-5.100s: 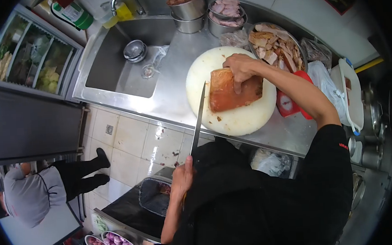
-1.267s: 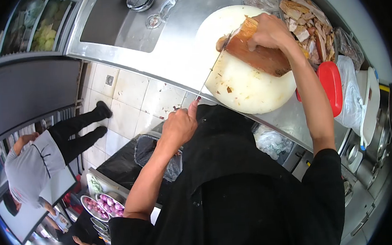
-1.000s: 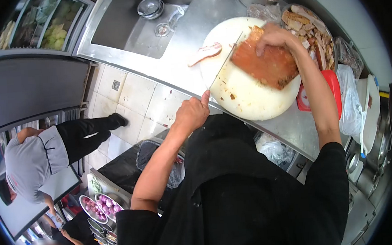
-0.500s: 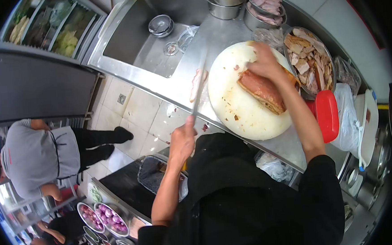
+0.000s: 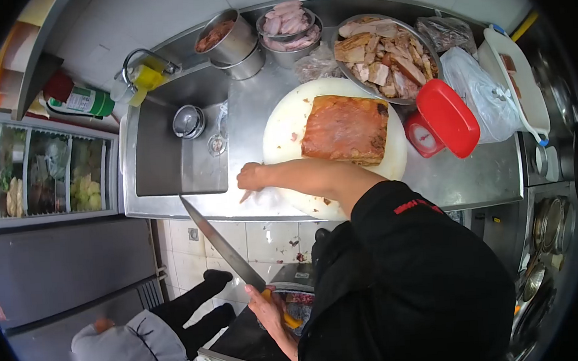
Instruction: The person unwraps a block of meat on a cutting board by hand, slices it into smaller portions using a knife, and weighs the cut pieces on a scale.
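Note:
My left hand point(image 5: 270, 311), low in the view, is closed around the yellow handle of a long knife point(image 5: 226, 249), its blade slanting up toward the sink. My right hand point(image 5: 253, 177) reaches across the cutting board to the steel counter left of it. Its fingers are closed, and a small pinkish tip shows beneath them; I cannot make out whether that is a finger or a bit of meat. On the round white cutting board point(image 5: 283, 131) lies a slab of reddish-brown roasted meat point(image 5: 342, 129), partly behind my right forearm.
A large bowl of meat pieces point(image 5: 387, 58), a red scale point(image 5: 425, 134) and a plastic bag point(image 5: 479, 96) stand behind and right of the board. The sink point(image 5: 151, 146) is left. A person in grey point(image 5: 131, 352) is at lower left.
My right hand has left the meat slab and moved left over the counter, where a meat strip lay. The slab now lies flat. The knife has dropped lower, and the view has turned.

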A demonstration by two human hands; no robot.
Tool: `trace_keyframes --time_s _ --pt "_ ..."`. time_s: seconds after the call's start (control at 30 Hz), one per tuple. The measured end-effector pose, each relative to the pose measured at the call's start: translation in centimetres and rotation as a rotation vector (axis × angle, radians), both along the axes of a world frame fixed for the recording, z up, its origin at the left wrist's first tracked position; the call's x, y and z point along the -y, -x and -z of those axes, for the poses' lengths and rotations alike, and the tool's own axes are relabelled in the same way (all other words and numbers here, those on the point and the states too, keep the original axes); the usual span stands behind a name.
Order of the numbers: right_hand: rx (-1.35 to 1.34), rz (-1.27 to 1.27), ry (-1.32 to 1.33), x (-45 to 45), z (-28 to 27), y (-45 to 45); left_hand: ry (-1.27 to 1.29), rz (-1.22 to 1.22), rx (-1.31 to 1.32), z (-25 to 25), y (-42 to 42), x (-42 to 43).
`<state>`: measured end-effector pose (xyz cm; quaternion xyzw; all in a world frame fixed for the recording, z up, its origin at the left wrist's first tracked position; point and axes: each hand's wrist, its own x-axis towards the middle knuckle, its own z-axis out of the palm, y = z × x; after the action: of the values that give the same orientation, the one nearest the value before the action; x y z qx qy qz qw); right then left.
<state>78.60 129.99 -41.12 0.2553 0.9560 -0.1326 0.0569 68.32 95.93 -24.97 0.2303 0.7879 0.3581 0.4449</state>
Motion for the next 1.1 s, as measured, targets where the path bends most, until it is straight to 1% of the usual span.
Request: trace_keyframes --time_s 0.07,0.1,0.13,0.2,0.23,0.3,0.33,0.37,0.4,0.43,0.47,0.5,0.53,0.57,0.6,0.63,0.7,0.77,0.8,0.87,0.93,0.97,1.03,1.07,1.1 --pt "-0.209 0.089 0.150 -1.0 -3.6 -1.5 0.006 -0.044 0.034 0.5 0.3 0.2" --pt "-0.430 0.181 0.194 -1.6 -4.8 -2.7 0.009 -0.063 0.053 0.8 0.3 0.2" --pt "-0.473 0.302 0.366 -1.5 -9.5 -5.3 0.029 -0.069 0.081 0.7 0.5 0.0" --pt "-0.699 0.508 0.459 -1.4 -16.8 -11.6 0.058 -0.024 0.051 1.0 1.0 -0.5" --pt "-0.782 0.617 0.512 -2.8 -17.3 -14.8 0.061 -0.004 0.036 1.1 1.1 -0.8" --pt "-0.906 0.728 0.333 -5.2 -17.0 -24.0 0.073 0.054 0.015 1.2 1.0 -1.6" --pt "-0.662 1.039 0.184 -3.6 -21.8 -27.6 0.079 0.079 0.003 1.2 0.9 -1.9" --pt "-0.656 1.169 0.093 -3.5 -22.5 -32.0 0.086 0.110 -0.001 1.0 0.6 -2.2" --pt "-0.635 1.228 0.028 -5.5 -20.2 -38.1 0.093 0.138 -0.006 0.6 0.1 -2.5" --pt "-0.625 1.355 -0.053 -3.6 -22.1 -41.4 0.102 0.163 -0.012 0.4 -0.4 -2.9" --pt "-0.310 1.460 -0.250 -4.8 -21.2 -45.9 0.111 0.193 -0.019 0.4 -0.9 -3.2" --pt "-0.316 1.484 -0.259 -4.2 -20.7 -49.8 0.124 0.219 -0.028 0.5 -1.3 -3.4" --pt "-0.283 1.594 -0.280 -5.4 -18.2 -54.6 0.137 0.240 -0.039 0.5 -1.8 -3.5" --pt "-0.287 1.657 -0.235 -5.2 -17.3 -57.2 0.142 0.258 -0.041 0.6 -2.3 -3.6" --pt "-0.191 1.676 -0.332 -5.5 -16.1 -59.3 0.148 0.277 -0.045 0.6 -2.8 -3.7" --pt "-0.207 1.718 -0.235 -6.0 -14.5 -61.6 0.154 0.299 -0.049 0.6 -3.3 -3.9" --pt "-0.085 1.722 -0.144 -5.4 -14.4 -61.6 0.160 0.314 -0.039 -0.2 -4.8 -4.1" --pt "-0.078 1.761 -0.287 -5.4 -13.8 -60.1 0.166 0.352 -0.043 -0.4 -5.8 -4.1" --pt "-0.076 1.778 -0.364 -5.6 -13.9 -58.8 0.170 0.363 -0.096 0.0 -6.2 -4.0" --pt "-0.089 1.596 -0.767 -3.3 -16.5 -53.5 0.183 0.343 -0.099 0.3 -7.0 -3.7" --pt "-0.503 1.150 -0.697 -2.9 -17.5 -50.7 0.189 0.332 -0.106 0.4 -7.6 -3.3" --pt "-0.539 1.026 -0.537 -2.3 -17.1 -47.7 0.202 0.321 -0.105 0.5 -7.9 -3.0" --pt "-0.518 0.851 -0.287 1.7 -17.2 -40.0 0.223 0.296 -0.104 0.7 -8.5 -2.6" --pt "-0.462 0.805 -0.196 4.3 -17.5 -36.9 0.234 0.287 -0.097 0.6 -8.5 -2.3" --pt "-0.368 0.827 -0.171 5.5 -15.6 -34.7 0.230 0.275 -0.092 0.5 -8.5 -2.1"
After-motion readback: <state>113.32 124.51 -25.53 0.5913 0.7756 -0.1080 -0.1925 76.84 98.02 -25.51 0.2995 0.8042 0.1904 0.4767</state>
